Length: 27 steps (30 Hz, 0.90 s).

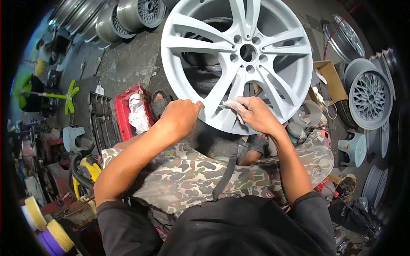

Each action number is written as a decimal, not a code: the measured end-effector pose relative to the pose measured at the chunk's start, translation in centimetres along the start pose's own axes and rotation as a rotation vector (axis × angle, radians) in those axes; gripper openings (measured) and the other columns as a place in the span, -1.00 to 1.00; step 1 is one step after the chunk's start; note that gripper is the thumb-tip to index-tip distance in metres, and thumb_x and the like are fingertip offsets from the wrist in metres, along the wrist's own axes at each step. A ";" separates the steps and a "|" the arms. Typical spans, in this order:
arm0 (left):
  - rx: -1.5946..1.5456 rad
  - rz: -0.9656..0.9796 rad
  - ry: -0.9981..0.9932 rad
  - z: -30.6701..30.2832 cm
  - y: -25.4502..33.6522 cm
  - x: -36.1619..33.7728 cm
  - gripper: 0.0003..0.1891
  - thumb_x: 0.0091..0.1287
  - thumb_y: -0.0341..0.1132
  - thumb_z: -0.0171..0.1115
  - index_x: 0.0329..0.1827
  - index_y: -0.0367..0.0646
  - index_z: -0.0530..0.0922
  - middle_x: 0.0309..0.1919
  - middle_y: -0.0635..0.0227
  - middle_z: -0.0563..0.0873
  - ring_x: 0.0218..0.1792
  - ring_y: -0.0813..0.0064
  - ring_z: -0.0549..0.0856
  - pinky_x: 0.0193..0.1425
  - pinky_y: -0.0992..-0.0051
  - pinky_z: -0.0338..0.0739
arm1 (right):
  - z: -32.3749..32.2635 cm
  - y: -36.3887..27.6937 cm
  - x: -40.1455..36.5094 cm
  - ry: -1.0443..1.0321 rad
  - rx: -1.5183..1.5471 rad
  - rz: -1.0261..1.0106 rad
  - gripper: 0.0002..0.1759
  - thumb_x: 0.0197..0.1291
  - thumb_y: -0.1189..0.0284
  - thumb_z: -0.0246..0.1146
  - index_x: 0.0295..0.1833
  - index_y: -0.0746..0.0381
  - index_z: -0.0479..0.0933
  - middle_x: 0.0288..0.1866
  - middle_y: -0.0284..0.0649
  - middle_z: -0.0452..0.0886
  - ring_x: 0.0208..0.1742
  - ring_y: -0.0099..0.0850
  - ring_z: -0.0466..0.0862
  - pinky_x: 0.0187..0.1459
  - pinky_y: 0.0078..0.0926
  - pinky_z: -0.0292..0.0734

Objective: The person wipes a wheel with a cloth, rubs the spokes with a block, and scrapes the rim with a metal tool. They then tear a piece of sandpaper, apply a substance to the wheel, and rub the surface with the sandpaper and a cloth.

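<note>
A large pale grey alloy wheel (171,45) with split spokes stands tilted in front of me, its face toward me. My left hand (181,114) is closed at the wheel's lower left edge, fingers curled round the rim. My right hand (253,112) is pinched at the lower part of the wheel, fingertips pressed against a spoke near the rim. Those fingertips are coated in whitish dust. A small pale piece seems to stick out from them, but I cannot make out what it is.
An open red case (124,112) with a white cloth (137,114) lies at left. Mesh-faced wheels (370,96) stand at right, beside a cardboard box (331,79) and a light-blue stool (353,150). More wheels (141,13) line the back. A green fan (68,97) stands far left.
</note>
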<state>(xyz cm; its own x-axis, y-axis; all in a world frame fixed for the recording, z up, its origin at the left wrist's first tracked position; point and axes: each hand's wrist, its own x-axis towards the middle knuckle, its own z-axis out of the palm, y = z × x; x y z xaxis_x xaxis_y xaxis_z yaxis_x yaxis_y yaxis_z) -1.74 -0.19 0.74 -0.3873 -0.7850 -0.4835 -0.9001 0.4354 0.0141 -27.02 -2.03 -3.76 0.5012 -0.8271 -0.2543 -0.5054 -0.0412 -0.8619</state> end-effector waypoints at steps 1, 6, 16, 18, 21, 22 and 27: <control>0.009 0.005 -0.013 -0.3 0.0 0.1 -0.36 0.17 -0.44 0.21 0.43 -0.12 0.52 -0.28 0.01 0.81 -0.17 -0.03 0.83 0.36 -0.16 0.48 | 0.0 0.1 -0.1 0.016 -0.028 0.014 -0.65 0.60 0.26 0.13 0.09 0.28 0.71 -0.54 -0.30 0.46 -0.47 -0.52 0.42 -0.33 -0.41 0.41; -0.076 0.011 -0.053 -2.2 -0.4 1.0 -0.48 0.10 -0.43 0.22 0.22 -0.18 0.65 -0.28 -0.12 0.80 -0.15 -0.13 0.81 0.10 0.03 0.67 | 1.3 2.3 0.1 0.158 -0.067 -0.175 -0.69 0.56 0.33 0.15 0.07 0.31 0.71 -0.37 -0.06 0.59 -0.35 -0.23 0.56 -0.18 -0.26 0.48; -0.472 0.231 -0.053 -4.5 -5.8 -1.6 -0.80 0.28 -0.34 0.25 -0.16 -0.26 0.71 -0.45 0.06 0.78 -0.47 0.14 0.76 -0.25 0.29 0.66 | 0.8 1.9 0.5 0.122 0.057 -0.084 -0.68 0.43 0.31 0.25 0.00 0.35 0.74 -0.18 0.13 0.70 -0.12 0.10 0.68 -0.03 -0.09 0.56; -0.488 0.118 -0.089 -5.0 -6.8 -2.4 -0.83 0.33 -0.38 0.20 -0.23 -0.28 0.70 -0.58 0.20 0.75 -0.61 0.43 0.71 -0.40 0.41 0.61 | 0.6 1.9 0.8 0.095 0.045 -0.065 -0.68 0.42 0.31 0.26 -0.01 0.36 0.74 -0.17 0.13 0.71 -0.12 0.11 0.69 -0.03 -0.09 0.57; -0.535 -0.007 -0.160 -5.0 -7.3 -2.8 -0.83 0.32 -0.39 0.18 -0.24 -0.29 0.69 -0.59 0.20 0.73 -0.60 0.39 0.71 -0.40 0.39 0.61 | 0.8 2.0 0.8 0.098 0.021 -0.115 -0.69 0.38 0.35 0.27 -0.03 0.39 0.74 -0.16 0.14 0.72 -0.12 0.12 0.69 -0.03 -0.10 0.58; -0.536 -0.010 -0.159 -5.0 -7.2 -2.8 -0.83 0.32 -0.39 0.18 -0.24 -0.29 0.69 -0.59 0.20 0.73 -0.60 0.39 0.71 -0.40 0.39 0.61 | 0.9 1.6 0.7 0.112 -0.038 -0.123 -0.70 0.36 0.37 0.28 -0.04 0.40 0.74 -0.16 0.14 0.72 -0.12 0.12 0.69 -0.03 -0.09 0.58; -0.470 0.010 -0.097 -4.4 -7.6 -2.9 -0.83 0.29 -0.40 0.19 -0.25 -0.29 0.71 -0.58 0.13 0.73 -0.58 0.38 0.73 -0.37 0.34 0.63 | 0.6 0.1 -0.2 0.154 -0.157 -0.187 -0.73 0.34 0.41 0.29 -0.05 0.39 0.74 -0.16 0.14 0.72 -0.09 0.12 0.70 0.01 -0.08 0.59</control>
<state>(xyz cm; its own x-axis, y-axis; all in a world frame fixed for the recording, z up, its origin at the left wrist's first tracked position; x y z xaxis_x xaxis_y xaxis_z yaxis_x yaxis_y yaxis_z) 5.31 -3.18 5.84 -0.3961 -0.7276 -0.5601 -0.8977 0.1786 0.4028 -26.74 -1.56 -4.09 0.4897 -0.8717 -0.0175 -0.5228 -0.2774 -0.8061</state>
